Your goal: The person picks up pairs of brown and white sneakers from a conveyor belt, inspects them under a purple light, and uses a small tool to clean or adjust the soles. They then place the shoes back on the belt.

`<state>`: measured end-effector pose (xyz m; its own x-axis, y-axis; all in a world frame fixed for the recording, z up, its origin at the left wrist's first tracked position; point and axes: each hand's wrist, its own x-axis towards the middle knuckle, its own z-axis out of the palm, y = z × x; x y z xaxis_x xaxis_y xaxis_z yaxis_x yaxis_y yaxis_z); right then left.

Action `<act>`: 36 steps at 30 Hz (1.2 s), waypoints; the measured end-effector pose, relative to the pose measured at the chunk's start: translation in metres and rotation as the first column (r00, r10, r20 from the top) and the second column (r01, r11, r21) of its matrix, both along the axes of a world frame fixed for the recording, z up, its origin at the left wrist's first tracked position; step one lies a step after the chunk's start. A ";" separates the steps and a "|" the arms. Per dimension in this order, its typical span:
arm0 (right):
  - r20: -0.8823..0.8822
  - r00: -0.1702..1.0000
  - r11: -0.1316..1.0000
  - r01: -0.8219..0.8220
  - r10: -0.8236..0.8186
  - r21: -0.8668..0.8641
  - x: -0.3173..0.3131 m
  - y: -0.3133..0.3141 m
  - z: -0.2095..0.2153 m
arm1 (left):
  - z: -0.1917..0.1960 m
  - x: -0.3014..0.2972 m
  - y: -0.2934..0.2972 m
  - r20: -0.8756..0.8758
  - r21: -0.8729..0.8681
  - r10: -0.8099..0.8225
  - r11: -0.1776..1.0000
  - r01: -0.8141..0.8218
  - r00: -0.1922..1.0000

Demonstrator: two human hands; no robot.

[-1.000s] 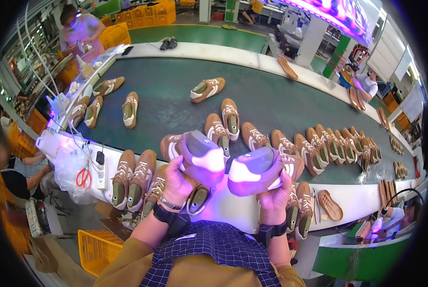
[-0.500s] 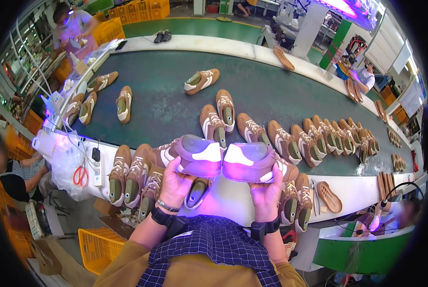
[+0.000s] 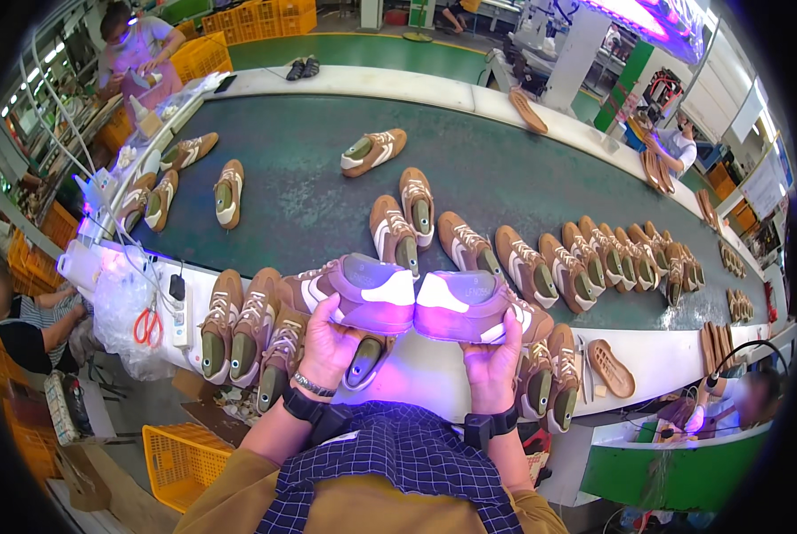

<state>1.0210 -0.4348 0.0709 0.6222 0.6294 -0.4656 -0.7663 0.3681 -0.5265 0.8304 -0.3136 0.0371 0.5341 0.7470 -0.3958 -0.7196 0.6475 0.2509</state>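
My left hand [image 3: 329,343] is closed around a brown sneaker [image 3: 363,298] with a white heel patch, held up with its heel toward me. A matching sneaker [image 3: 461,311] is gripped by my right hand [image 3: 494,356]. The two heels are side by side, almost touching, under purplish light. Below and between them, on the white ledge, another shoe [image 3: 365,360] is partly hidden by my left hand. To the left of that hand stand several brown shoes [image 3: 254,325], and a pair [image 3: 561,378] stands to the right of my right hand.
A dark green belt [image 3: 300,178] carries many more sneakers [image 3: 585,258], lined up toward the right. On the white ledge are red-handled scissors [image 3: 147,327], a power strip [image 3: 182,320] and a loose sole [image 3: 611,368]. A yellow crate [image 3: 189,458] sits below left. Other people work around the line.
Both sneakers stay held heel to heel, with hardly any hand movement. The whole view has shifted very slightly.
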 end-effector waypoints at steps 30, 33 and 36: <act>0.036 0.962 0.963 -0.269 0.270 -0.020 -0.010 -0.008 -0.013 | -0.010 -0.021 -0.009 -0.024 -0.004 -0.121 0.993 0.121 0.992; -0.075 0.896 0.896 -0.441 0.437 -0.050 -0.001 -0.028 -0.058 | -0.007 -0.021 0.030 0.044 0.030 -0.252 0.968 0.251 0.967; -0.024 0.851 0.849 -0.526 0.525 -0.045 0.006 -0.004 -0.054 | -0.012 -0.020 0.102 0.188 0.128 -0.210 0.974 0.188 0.959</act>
